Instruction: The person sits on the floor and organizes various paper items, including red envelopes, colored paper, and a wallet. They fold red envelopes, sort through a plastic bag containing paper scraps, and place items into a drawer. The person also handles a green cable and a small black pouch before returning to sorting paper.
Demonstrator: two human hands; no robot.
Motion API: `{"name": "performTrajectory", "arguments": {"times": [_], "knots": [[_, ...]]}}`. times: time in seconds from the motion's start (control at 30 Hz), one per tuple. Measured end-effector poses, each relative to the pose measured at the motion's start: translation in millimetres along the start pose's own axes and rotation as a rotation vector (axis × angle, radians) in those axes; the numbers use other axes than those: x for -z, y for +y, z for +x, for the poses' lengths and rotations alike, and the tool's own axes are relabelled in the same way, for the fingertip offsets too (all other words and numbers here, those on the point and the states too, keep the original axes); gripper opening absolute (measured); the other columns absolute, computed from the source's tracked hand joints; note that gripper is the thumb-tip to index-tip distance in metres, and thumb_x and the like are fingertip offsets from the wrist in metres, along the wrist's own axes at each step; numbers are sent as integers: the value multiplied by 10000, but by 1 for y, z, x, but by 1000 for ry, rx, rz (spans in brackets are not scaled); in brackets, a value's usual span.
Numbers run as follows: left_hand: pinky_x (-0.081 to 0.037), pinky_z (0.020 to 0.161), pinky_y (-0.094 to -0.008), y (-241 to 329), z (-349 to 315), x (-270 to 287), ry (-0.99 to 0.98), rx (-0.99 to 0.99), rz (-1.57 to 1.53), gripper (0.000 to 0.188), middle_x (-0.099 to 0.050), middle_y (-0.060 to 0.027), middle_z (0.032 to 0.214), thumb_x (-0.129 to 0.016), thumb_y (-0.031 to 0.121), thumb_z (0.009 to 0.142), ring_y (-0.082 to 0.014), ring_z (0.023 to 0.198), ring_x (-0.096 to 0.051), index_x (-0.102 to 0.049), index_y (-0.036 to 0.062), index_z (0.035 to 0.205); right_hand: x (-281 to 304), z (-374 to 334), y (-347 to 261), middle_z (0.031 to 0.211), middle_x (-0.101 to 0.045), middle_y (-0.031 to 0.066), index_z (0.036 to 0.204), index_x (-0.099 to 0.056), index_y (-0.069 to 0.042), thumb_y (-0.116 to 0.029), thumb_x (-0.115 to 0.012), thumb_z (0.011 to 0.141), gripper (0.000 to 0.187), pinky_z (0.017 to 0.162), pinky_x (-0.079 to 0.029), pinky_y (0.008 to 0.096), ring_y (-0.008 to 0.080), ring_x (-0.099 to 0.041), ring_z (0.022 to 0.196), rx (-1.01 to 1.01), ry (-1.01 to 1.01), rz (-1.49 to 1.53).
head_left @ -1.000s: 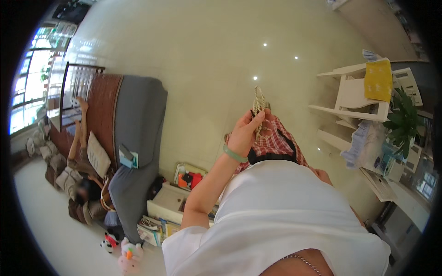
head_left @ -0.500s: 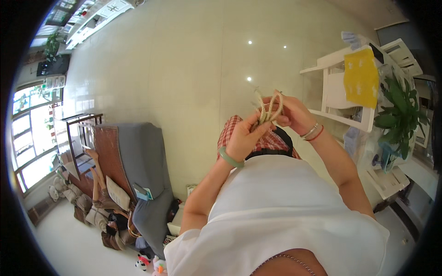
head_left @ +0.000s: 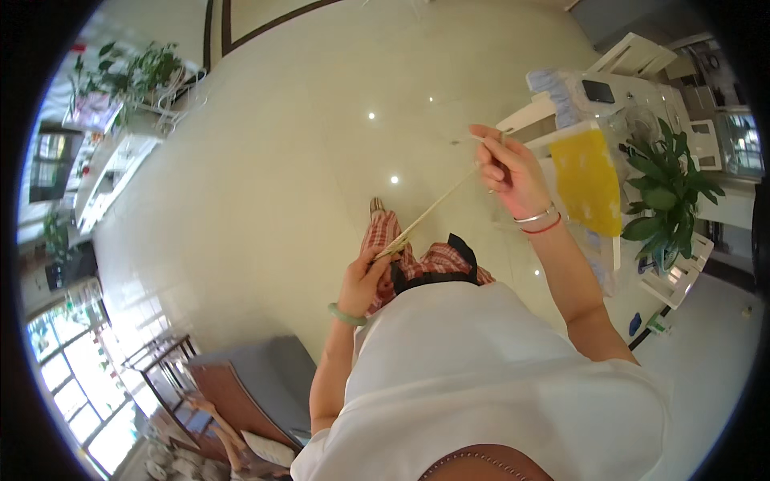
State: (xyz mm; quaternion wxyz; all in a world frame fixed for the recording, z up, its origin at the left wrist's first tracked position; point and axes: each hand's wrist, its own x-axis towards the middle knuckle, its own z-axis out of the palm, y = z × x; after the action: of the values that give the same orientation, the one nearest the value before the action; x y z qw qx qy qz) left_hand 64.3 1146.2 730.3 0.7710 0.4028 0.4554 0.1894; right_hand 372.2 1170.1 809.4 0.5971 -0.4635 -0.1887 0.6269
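Observation:
A thin beige cord (head_left: 437, 202) runs taut on a slant between my two hands, in front of my waist. My left hand (head_left: 361, 282), with a green bangle at its wrist, is closed on the lower end, where some looser strands of the cord bunch at the fingers. Higher up and to the right, my right hand (head_left: 513, 172) pinches the other end with its fingers curled. Below the cord are my red checked trousers (head_left: 381, 232).
To the right stands a white table with a yellow cloth (head_left: 589, 180), a dark phone (head_left: 597, 91) and a leafy plant (head_left: 666, 192). A grey sofa (head_left: 281, 377) is at the lower left, where another person's limbs (head_left: 220, 421) show. Tiled floor (head_left: 265, 160) stretches ahead.
My hands were close together around a looped cord. They have moved apart, right hand up and right, left hand down and left, drawing the cord straight. The view has turned.

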Motion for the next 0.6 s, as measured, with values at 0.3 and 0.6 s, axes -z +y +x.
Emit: {"name": "performTrajectory", "arguments": {"times": [0.3,0.6], "knots": [[-346,489,-211,123,205,25,-146,48,370,255,-494,20,674,-500,158,984,-50,559,-419,-551,2,1179,25,53,-77,886,-580,20,1380,-412,-27,-155,-488,1001,407,487,-268,157,24,-369,589,394,370,13],[-435,650,-259,211,335,-78,-328,138,-153,383,-543,-9,837,-509,182,993,-94,716,-488,-486,-4,1327,108,133,-130,755,-556,5,1182,-545,-4,-235,-493,1003,297,634,-366,208,55,-423,651,274,411,-271]]}}
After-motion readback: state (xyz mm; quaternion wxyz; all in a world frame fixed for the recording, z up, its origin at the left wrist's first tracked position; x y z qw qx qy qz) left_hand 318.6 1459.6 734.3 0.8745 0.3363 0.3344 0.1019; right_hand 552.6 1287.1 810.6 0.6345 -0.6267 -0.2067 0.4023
